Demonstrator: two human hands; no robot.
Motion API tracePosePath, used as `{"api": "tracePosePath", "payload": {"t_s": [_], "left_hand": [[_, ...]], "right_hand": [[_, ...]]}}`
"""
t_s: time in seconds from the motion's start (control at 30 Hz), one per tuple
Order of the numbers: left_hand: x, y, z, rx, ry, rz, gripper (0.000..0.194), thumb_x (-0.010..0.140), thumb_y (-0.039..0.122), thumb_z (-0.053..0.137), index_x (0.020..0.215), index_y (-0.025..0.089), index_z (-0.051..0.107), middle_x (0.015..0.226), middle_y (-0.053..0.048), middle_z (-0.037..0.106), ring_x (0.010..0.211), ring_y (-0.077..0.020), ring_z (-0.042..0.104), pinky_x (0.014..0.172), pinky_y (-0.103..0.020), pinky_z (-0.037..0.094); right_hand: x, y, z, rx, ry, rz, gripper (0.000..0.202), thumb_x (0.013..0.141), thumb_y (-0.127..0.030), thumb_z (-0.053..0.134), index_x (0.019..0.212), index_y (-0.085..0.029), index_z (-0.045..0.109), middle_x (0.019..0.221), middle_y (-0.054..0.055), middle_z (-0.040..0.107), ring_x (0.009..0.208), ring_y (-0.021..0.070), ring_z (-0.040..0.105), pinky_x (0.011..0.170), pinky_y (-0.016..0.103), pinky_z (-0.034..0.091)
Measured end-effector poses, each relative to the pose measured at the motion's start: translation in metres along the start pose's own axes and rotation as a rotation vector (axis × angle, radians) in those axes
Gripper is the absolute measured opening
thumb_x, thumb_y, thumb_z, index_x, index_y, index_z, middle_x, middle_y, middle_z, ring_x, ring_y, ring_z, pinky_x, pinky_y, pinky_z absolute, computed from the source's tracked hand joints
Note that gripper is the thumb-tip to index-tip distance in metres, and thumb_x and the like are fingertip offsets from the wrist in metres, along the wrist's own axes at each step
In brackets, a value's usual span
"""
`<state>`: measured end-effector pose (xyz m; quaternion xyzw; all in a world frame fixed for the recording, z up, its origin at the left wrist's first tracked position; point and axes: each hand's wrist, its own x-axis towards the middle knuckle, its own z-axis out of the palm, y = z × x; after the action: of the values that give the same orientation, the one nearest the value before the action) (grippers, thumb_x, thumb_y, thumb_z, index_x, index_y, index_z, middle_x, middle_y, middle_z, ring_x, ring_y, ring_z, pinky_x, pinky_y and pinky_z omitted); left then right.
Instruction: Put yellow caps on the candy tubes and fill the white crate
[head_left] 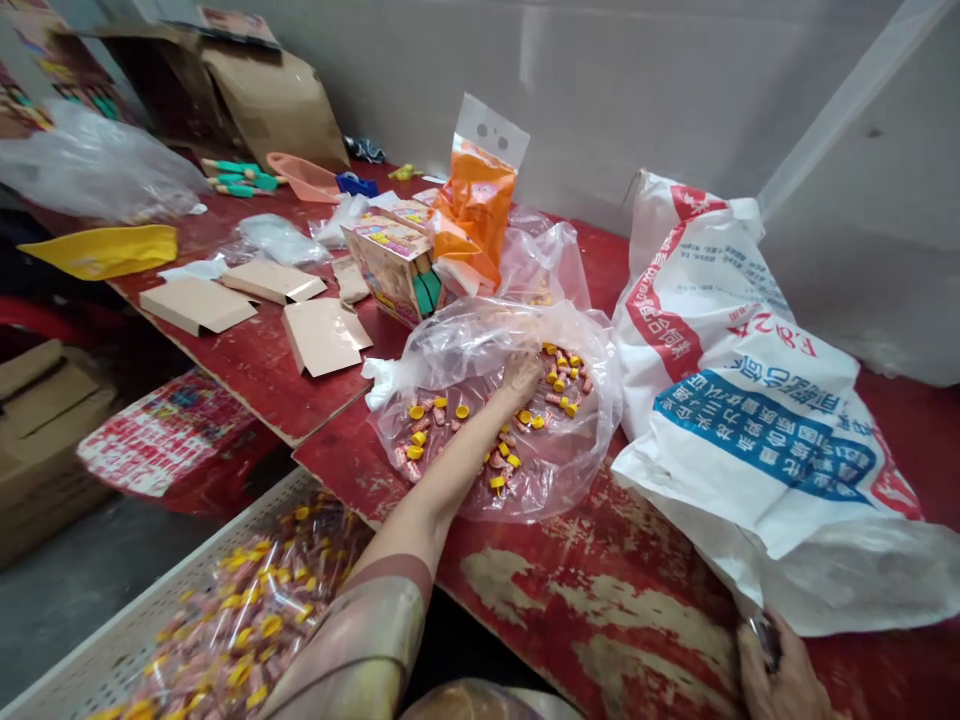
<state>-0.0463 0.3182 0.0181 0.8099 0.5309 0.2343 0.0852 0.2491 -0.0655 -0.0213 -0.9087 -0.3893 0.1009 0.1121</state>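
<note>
A clear plastic bag (570,480) lies spread on the red table, with loose small pink pieces with yellow caps (559,375) inside. My left hand (523,378) reaches into this bag among the pieces. Plastic and blur hide its fingers, so whether they grip anything does not show. At the lower right, partly cut off by the frame, my right hand (784,672) is closed around a small dark shiny object (766,640). That hand is beside the lower edge of a large white printed sack (720,330).
Behind the bag stand a printed box (390,265) and an orange packet (480,205). Flattened cardboard pieces (322,335) lie to the left. Below the table edge, a white crate (97,640) holds many bagged pink-and-yellow pieces. A wall (585,110) runs along the back.
</note>
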Motion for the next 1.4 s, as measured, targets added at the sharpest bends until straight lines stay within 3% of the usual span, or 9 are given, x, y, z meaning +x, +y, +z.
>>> {"api": "tracePosePath", "payload": {"t_s": [0.13, 0.23, 0.33, 0.53, 0.7, 0.87, 0.97, 1.17, 1.4], "left_hand": [[-0.016, -0.002, -0.007, -0.025, -0.026, 0.052, 0.008, 0.078, 0.013, 0.057, 0.075, 0.011, 0.064, 0.088, -0.015, 0.065, 0.097, -0.0276, 0.056, 0.092, -0.040, 0.040], [-0.035, 0.005, -0.010, -0.135, 0.035, 0.075, 0.014, 0.086, 0.023, 0.053, 0.085, 0.011, 0.062, 0.088, -0.012, 0.062, 0.091, -0.0247, 0.055, 0.089, -0.040, 0.041], [-0.069, 0.023, -0.019, -0.321, 0.092, 0.082, 0.022, 0.088, 0.031, 0.054, 0.099, 0.013, 0.059, 0.089, -0.007, 0.060, 0.082, -0.0177, 0.054, 0.080, -0.033, 0.044], [-0.171, 0.102, -0.042, -0.933, -0.145, 0.071, 0.018, 0.085, 0.034, 0.059, 0.096, 0.023, 0.069, 0.084, -0.002, 0.060, 0.079, -0.0137, 0.056, 0.072, -0.026, 0.046], [-0.220, 0.133, -0.025, -1.126, -0.359, -0.036, 0.021, 0.082, 0.031, 0.063, 0.098, 0.020, 0.069, 0.083, -0.001, 0.061, 0.079, -0.0126, 0.056, 0.075, -0.025, 0.045], [-0.245, 0.134, -0.010, -1.290, -0.406, -0.330, 0.031, 0.075, 0.033, 0.068, 0.101, 0.016, 0.062, 0.085, -0.001, 0.065, 0.076, -0.0131, 0.059, 0.071, -0.024, 0.049], [-0.259, 0.141, -0.009, -1.229, -0.353, -0.378, 0.026, 0.082, 0.034, 0.059, 0.101, 0.017, 0.065, 0.093, -0.004, 0.069, 0.085, -0.0152, 0.063, 0.081, -0.026, 0.050], [-0.280, 0.154, -0.010, -1.094, -0.284, -0.333, 0.038, 0.090, 0.029, 0.044, 0.121, 0.014, 0.059, 0.101, -0.007, 0.070, 0.087, -0.0158, 0.065, 0.083, -0.027, 0.051], [-0.270, 0.154, -0.007, -0.943, -0.329, -0.046, 0.046, 0.079, 0.016, 0.048, 0.124, 0.014, 0.056, 0.106, -0.009, 0.069, 0.095, -0.0201, 0.065, 0.089, -0.032, 0.051]], "right_hand": [[-0.003, -0.007, -0.019, 0.040, 0.010, 0.018, 0.063, 0.079, -0.059, 0.030, 0.119, -0.016, 0.053, 0.099, 0.016, 0.064, 0.083, 0.0353, 0.061, 0.070, 0.045, 0.046], [-0.023, -0.007, -0.028, 0.267, 0.083, -0.017, 0.055, 0.077, -0.058, 0.041, 0.110, -0.016, 0.055, 0.100, 0.014, 0.063, 0.087, 0.0297, 0.060, 0.076, 0.041, 0.046], [-0.046, -0.016, -0.031, 0.558, 0.033, -0.097, 0.046, 0.081, -0.052, 0.049, 0.111, -0.017, 0.053, 0.106, 0.011, 0.062, 0.092, 0.0224, 0.059, 0.081, 0.034, 0.047], [-0.062, -0.049, -0.026, 0.826, -0.206, -0.243, 0.036, 0.086, -0.044, 0.052, 0.112, -0.020, 0.057, 0.112, 0.008, 0.061, 0.101, 0.0194, 0.058, 0.085, 0.030, 0.048], [-0.054, -0.072, -0.016, 0.741, -0.309, -0.453, 0.030, 0.089, -0.035, 0.048, 0.113, -0.021, 0.059, 0.114, 0.007, 0.061, 0.105, 0.0197, 0.056, 0.089, 0.032, 0.047], [-0.057, -0.088, -0.013, 0.645, -0.334, -0.620, 0.028, 0.092, -0.029, 0.046, 0.118, -0.023, 0.055, 0.112, 0.005, 0.060, 0.102, 0.0166, 0.056, 0.084, 0.028, 0.047], [-0.063, -0.099, -0.009, 0.622, -0.275, -0.716, 0.026, 0.093, -0.024, 0.044, 0.117, -0.022, 0.052, 0.106, 0.005, 0.059, 0.097, 0.0156, 0.056, 0.083, 0.027, 0.046], [-0.072, -0.114, 0.008, 0.502, -0.067, -0.824, 0.020, 0.094, -0.023, 0.041, 0.111, -0.017, 0.051, 0.095, 0.007, 0.059, 0.087, 0.0175, 0.057, 0.077, 0.029, 0.047], [-0.042, -0.086, -0.020, 0.151, -0.251, -0.859, 0.033, 0.094, -0.042, 0.034, 0.097, -0.022, 0.060, 0.089, 0.006, 0.064, 0.073, 0.0195, 0.062, 0.061, 0.031, 0.048]]}}
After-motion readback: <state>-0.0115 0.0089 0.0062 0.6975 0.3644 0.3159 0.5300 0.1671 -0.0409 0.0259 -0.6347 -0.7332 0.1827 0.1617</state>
